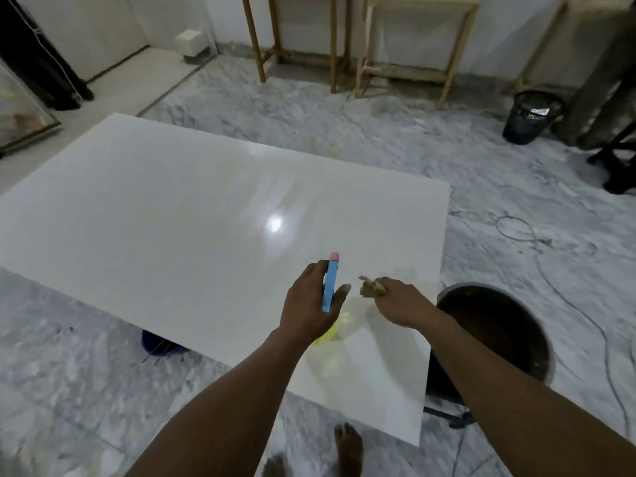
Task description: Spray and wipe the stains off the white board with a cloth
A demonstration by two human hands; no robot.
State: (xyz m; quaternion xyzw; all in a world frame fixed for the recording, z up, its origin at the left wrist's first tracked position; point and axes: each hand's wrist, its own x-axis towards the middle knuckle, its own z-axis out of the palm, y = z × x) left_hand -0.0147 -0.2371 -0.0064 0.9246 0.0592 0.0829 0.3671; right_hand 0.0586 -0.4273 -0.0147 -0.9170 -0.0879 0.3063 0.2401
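A large glossy white board (179, 208) lies flat, raised above the marble floor. My left hand (309, 304) grips a spray bottle (331, 284) with a blue head, a pink nozzle tip and a yellow body mostly hidden under the hand. The nozzle points away over the board. Just to its right, my right hand (399, 301) holds a crumpled brownish cloth (370, 287) over the board's near right part. No stain shows clearly on the board.
A dark round tub (495, 325) stands by the board's right edge. A blue bucket (158, 342) peeks from under the near edge. Cables (537, 242) trail on the floor at right. Wooden stands (330, 46) and a black mesh bin (530, 115) stand at the back. My bare feet (347, 449) are below.
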